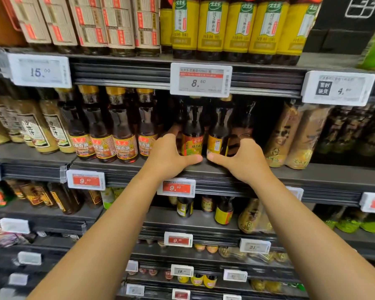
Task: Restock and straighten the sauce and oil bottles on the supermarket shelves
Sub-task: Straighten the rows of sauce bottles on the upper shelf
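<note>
Both hands reach into the middle shelf (312,173) at the same height. The left hand (168,158) curls round the left side of a dark bottle with a red-orange label (192,135); its fingers go behind the bottle and are hidden, and its thumb lies along the shelf edge just under the base. The right hand (245,160) curls round the right side of the neighbouring dark bottle with a yellow label (218,135), thumb pointing left toward the other thumb, the tips near but apart; a ring shows on one finger. Whether either grip is tight cannot be told. The two bottles stand upright, long axis vertical, side by side at the shelf front, directly between the hands, each hand nearest its own bottle. Likely step: squaring the pair forward to the edge. To the left stands a row of sesame oil bottles (114,135) with red-and-gold labels reading 香油. To the right are tan-wrapped bottles (290,135). Overhead hangs a price tag (200,80) reading 8.60, others read 15.00 (40,70) and 4.?0 (338,88). Below the hands two red tags read 9.90 (176,187). The top shelf carries yellow-labelled bottles (236,27); their writing is too small to read.
</note>
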`<state>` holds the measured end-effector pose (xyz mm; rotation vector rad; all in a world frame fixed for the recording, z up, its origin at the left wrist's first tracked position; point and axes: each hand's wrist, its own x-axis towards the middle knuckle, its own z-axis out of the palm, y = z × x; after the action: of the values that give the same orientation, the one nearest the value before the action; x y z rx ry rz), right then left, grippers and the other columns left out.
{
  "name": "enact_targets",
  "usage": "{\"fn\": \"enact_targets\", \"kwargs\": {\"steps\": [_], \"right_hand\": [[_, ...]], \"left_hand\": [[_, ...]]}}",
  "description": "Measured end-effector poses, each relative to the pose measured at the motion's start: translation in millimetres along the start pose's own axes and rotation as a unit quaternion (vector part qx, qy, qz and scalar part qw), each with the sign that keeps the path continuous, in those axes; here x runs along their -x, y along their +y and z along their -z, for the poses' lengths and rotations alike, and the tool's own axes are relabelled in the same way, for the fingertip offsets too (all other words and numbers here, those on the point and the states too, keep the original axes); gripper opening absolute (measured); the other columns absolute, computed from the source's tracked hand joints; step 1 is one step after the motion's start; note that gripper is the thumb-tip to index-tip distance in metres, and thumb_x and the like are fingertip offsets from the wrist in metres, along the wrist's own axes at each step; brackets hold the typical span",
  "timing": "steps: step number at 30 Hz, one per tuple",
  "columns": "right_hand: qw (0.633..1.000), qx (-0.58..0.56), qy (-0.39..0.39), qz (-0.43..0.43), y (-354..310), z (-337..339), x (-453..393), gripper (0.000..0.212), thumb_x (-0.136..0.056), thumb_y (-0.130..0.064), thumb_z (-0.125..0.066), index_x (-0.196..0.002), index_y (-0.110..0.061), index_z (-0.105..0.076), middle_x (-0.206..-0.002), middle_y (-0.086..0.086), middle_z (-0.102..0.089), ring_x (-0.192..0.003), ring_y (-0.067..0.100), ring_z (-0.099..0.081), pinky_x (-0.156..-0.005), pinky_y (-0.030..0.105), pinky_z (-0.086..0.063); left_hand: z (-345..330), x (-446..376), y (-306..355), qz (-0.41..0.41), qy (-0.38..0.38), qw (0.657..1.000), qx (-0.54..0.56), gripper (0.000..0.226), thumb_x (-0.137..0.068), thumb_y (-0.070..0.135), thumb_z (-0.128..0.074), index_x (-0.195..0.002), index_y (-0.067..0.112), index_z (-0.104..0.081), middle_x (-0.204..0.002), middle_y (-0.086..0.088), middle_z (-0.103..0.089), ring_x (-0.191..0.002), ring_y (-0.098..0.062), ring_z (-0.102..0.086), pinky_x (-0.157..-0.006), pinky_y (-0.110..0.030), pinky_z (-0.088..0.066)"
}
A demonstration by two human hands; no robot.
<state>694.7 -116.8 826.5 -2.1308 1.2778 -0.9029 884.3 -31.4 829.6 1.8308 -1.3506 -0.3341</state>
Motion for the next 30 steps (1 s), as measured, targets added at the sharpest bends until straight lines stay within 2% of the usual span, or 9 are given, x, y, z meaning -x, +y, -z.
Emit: {"fn": "enact_targets", "kwargs": {"steps": [3, 7, 11, 14, 17, 20, 25, 28, 30], "right_hand": [[1.000, -0.013, -0.013, -0.001, 4.1, -2.5, -5.4, 0.044, -0.070, -0.056, -0.086, -0.093, -0.023, -0.067, -0.086, -0.009, -0.070, -0.081, 0.009, -0.065, -0.063, 0.024, -0.049], [0.995, -0.082, -0.063, 0.008, 11.2, 4.3, -11.7, 0.042, -0.077, -0.036, -0.087, -0.111, -0.029, -0.065, -0.109, -0.005, -0.074, -0.102, 0.017, -0.069, -0.094, 0.042, -0.056], [0.995, -0.053, -0.075, 0.033, 3.9, -2.8, -11.6, 0.064, -0.060, -0.067, -0.084, -0.108, -0.033, -0.062, -0.100, -0.014, -0.071, -0.092, 0.006, -0.067, -0.073, 0.020, -0.051], [0.998, -0.044, -0.024, 0.044, 0.8, -9.5, -14.4, 0.078, -0.062, -0.063, -0.087, -0.124, -0.030, -0.053, -0.102, -0.014, -0.064, -0.088, 0.005, -0.060, -0.065, 0.010, -0.040], [0.994, -0.089, -0.060, 0.027, 5.0, -2.2, -20.3, 0.070, -0.066, -0.048, -0.092, -0.124, -0.037, -0.054, -0.103, -0.017, -0.070, -0.093, 0.007, -0.067, -0.075, 0.023, -0.055], [0.986, -0.132, -0.096, 0.032, 11.3, 5.8, -22.3, 0.056, -0.072, -0.030, -0.091, -0.109, -0.046, -0.053, -0.089, -0.031, -0.072, -0.088, -0.008, -0.069, -0.083, 0.032, -0.061], [0.998, -0.033, -0.052, 0.031, 8.2, -2.5, -14.8, 0.066, -0.062, -0.066, -0.085, -0.112, -0.037, -0.054, -0.098, -0.013, -0.068, -0.087, 0.009, -0.067, -0.073, 0.028, -0.054], [0.999, -0.007, -0.029, 0.030, 5.9, -6.0, -15.5, 0.052, -0.066, -0.060, -0.086, -0.098, -0.034, -0.054, -0.089, -0.011, -0.066, -0.082, 0.010, -0.065, -0.064, 0.023, -0.049], [0.998, -0.036, -0.049, 0.026, 7.2, -3.1, -17.5, 0.037, -0.069, -0.052, -0.088, -0.086, -0.038, -0.058, -0.088, -0.015, -0.070, -0.084, 0.008, -0.067, -0.071, 0.027, -0.054]], "left_hand": [[-3.5, -0.5, -0.6, -0.001, 0.029, 0.999, -0.016, 0.064, -0.074, 0.043, -0.088, -0.124, 0.019, -0.056, -0.109, 0.001, -0.069, -0.098, -0.019, -0.066, -0.088, -0.045, -0.058], [-6.7, -2.7, -5.5, 0.015, 0.035, 0.999, -0.032, 0.057, -0.077, 0.046, -0.085, -0.114, 0.012, -0.058, -0.107, -0.003, -0.067, -0.097, -0.021, -0.064, -0.083, -0.039, -0.056], [-9.0, -2.5, -7.3, 0.018, 0.055, 0.997, -0.049, 0.051, -0.078, 0.048, -0.083, -0.104, 0.013, -0.056, -0.098, -0.002, -0.064, -0.088, -0.018, -0.062, -0.071, -0.034, -0.054], [-9.1, -1.3, -8.2, 0.012, 0.060, 0.996, -0.059, 0.043, -0.079, 0.048, -0.083, -0.085, 0.024, -0.048, -0.086, 0.006, -0.057, -0.077, -0.007, -0.056, -0.056, -0.022, -0.041], [-8.5, -1.0, -8.0, 0.012, 0.063, 0.996, -0.060, 0.046, -0.080, 0.048, -0.082, -0.078, 0.030, -0.040, -0.080, 0.009, -0.053, -0.072, -0.004, -0.050, -0.053, -0.019, -0.032], [-9.5, -1.7, -8.5, 0.013, 0.071, 0.995, -0.066, 0.045, -0.080, 0.048, -0.081, -0.077, 0.027, -0.042, -0.079, 0.005, -0.054, -0.071, -0.006, -0.051, -0.052, -0.022, -0.032], [-13.4, 0.1, -8.4, 0.006, 0.102, 0.993, -0.065, 0.050, -0.075, 0.053, -0.084, -0.079, 0.028, -0.041, -0.076, 0.010, -0.051, -0.068, -0.003, -0.048, -0.051, -0.018, -0.030], [-15.5, -1.2, -6.5, -0.003, 0.117, 0.991, -0.069, 0.050, -0.073, 0.052, -0.085, -0.084, 0.026, -0.044, -0.075, 0.015, -0.047, -0.067, 0.002, -0.043, -0.053, -0.015, -0.028], [-15.8, -2.4, -7.7, -0.005, 0.124, 0.990, -0.067, 0.046, -0.076, 0.049, -0.085, -0.085, 0.025, -0.047, -0.075, 0.016, -0.048, -0.067, 0.002, -0.044, -0.053, -0.014, -0.030]]}}
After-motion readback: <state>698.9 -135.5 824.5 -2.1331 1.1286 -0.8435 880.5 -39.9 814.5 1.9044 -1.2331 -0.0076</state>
